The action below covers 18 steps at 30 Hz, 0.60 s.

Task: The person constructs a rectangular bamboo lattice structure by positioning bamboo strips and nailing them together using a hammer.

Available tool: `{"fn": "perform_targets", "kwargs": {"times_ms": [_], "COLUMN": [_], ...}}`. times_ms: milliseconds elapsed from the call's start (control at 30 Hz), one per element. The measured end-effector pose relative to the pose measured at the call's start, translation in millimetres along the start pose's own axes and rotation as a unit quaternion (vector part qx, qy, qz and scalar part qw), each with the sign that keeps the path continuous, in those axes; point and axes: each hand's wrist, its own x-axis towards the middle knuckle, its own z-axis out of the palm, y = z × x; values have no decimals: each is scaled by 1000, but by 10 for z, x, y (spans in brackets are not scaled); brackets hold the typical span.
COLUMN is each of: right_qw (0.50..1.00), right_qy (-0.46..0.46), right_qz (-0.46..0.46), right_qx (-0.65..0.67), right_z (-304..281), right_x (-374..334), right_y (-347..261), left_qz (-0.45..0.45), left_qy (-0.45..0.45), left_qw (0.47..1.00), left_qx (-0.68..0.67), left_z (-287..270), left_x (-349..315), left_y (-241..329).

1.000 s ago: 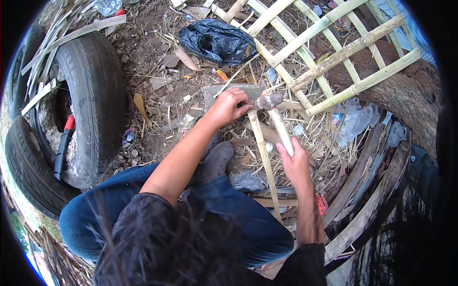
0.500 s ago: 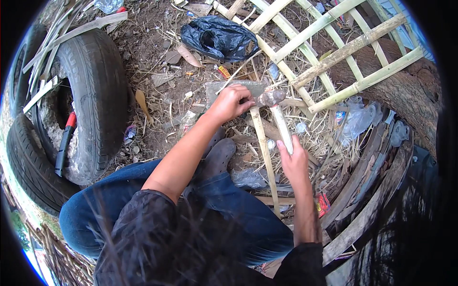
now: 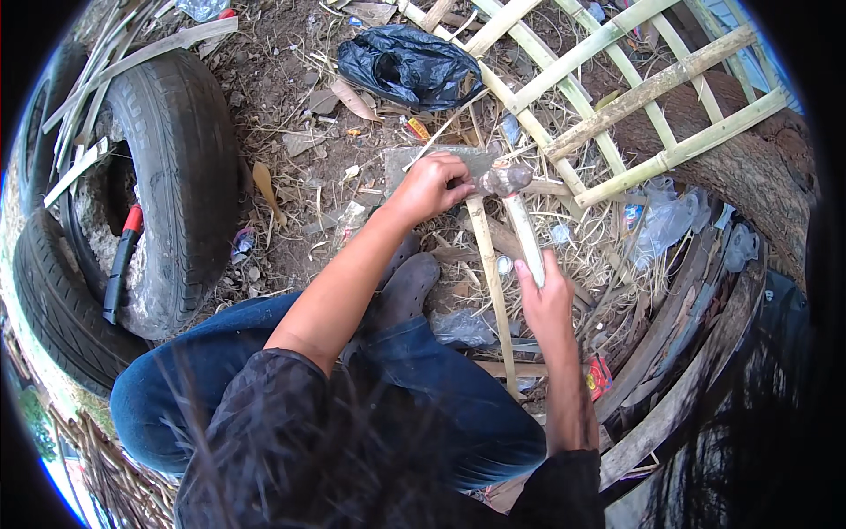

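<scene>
My right hand point(image 3: 548, 295) grips the pale handle of a hammer point(image 3: 522, 220). The hammer's dark, stained head point(image 3: 507, 180) rests low beside my left fingertips. Closed in a pinch, my left hand point(image 3: 432, 187) lies over a flat grey block point(image 3: 398, 167); whatever its fingertips hold is hidden. From just below those fingertips a narrow bamboo strip point(image 3: 490, 273) runs down toward my legs. A second thin strip point(image 3: 445, 130) slants up from behind the left hand.
A bamboo lattice point(image 3: 608, 106) spans the upper right, near a thick log point(image 3: 749, 167). Old tires point(image 3: 181, 176) stand at left, one holding a red-and-black handled tool point(image 3: 122, 264). A black plastic bag point(image 3: 405, 66) lies beyond my hands. Wooden slabs point(image 3: 679, 353) curve along the right.
Both hands and the hammer keep nearly the same pose. The whole view has shifted very slightly; nothing was taken up or let go.
</scene>
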Motion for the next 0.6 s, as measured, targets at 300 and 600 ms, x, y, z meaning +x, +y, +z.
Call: {"fn": "perform_targets", "kwargs": {"times_ms": [300, 600], "right_qw": [1000, 999], "right_qy": [0, 31], "right_qz": [-6, 17], "right_qx": [14, 39], "right_z": [-51, 30], "right_x": [71, 20], "right_y": [-53, 53], "left_qz": [9, 17], "left_qy": [8, 9], "left_qw": [1000, 1000], "left_qx": [3, -1], "left_z": [-10, 24], "left_x": [43, 22], "left_y": [10, -11]}}
